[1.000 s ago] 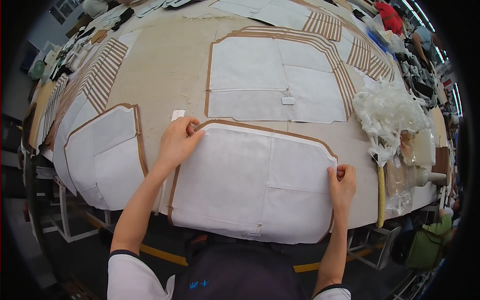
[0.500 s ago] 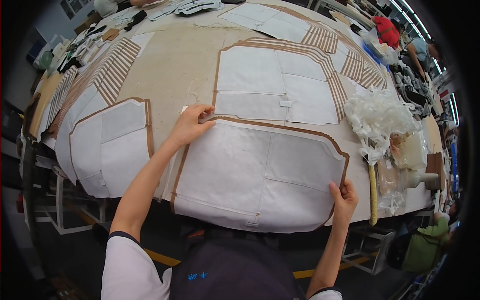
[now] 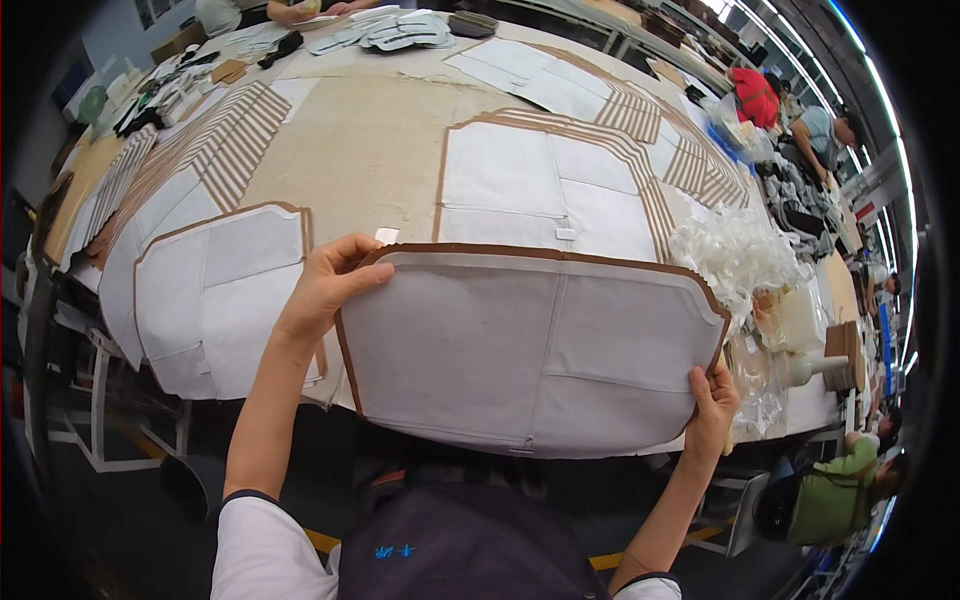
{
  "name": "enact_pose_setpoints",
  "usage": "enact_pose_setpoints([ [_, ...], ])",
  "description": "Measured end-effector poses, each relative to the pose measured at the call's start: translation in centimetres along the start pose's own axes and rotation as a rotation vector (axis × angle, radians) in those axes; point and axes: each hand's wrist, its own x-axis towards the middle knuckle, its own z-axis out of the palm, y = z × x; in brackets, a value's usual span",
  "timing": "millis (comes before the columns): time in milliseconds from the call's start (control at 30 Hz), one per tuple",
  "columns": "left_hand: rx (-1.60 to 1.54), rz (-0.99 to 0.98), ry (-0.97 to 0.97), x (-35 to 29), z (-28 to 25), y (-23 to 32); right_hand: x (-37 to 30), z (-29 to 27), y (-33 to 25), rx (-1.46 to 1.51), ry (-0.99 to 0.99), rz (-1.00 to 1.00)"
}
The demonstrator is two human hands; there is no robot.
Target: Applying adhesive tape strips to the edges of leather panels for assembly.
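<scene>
A white fabric panel [image 3: 460,340] with brown edging and stitched seams is held up before me, its near edge sagging at the table's front. My left hand [image 3: 335,285] pinches the panel's far left corner between thumb and fingers. On the right side edge, my right hand [image 3: 713,405] grips it, thumb on top and fingers underneath. A small white tag [image 3: 386,236] lies just beyond my left hand. Past the held panel is a fanned stack of similar panels [image 3: 500,165], partly hidden by it. More such panels [image 3: 225,290] lie to the left of my left forearm.
The pale work table [image 3: 340,130] carries overlapping brown-edged panels [image 3: 215,150] at the far left. To the right sit crumpled white plastic [image 3: 735,250], a translucent container [image 3: 800,315] and brown blocks [image 3: 842,355]. Other people work at the far edge and right side.
Both hands have raised the panel from the table, and its far edge now covers the near part of the stack behind. My left hand has shifted left and nearer; the right slightly right.
</scene>
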Motion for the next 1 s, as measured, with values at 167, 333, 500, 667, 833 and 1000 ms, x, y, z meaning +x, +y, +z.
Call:
enact_pose_setpoints([
  [167,0.042,0.071,0.219,-8.2,-3.0,3.5,1.1,4.8,0.4,0.006,-0.108,0.052],
  [333,0.303,0.313,0.404,-21.2,-6.9,7.8,0.6,11.2,0.0,-0.046,-0.341,0.034],
  [500,0.67,0.331,0.764,-30.5,-17.9,11.9,-1.3,25.9,2.0,-0.222,-0.791,0.132],
  [667,0.735,0.162,0.851,-24.6,-29.3,18.4,-2.5,41.3,4.5,0.151,-0.94,0.32],
  [833,0.656,-0.009,0.716,-13.0,-41.8,14.2,1.1,48.3,10.0,0.125,-0.879,0.397],
  [1000,1.005,-0.052,0.967,-9.2,-50.6,5.1,1.7,48.9,10.1,0.001,-0.83,0.27],
])
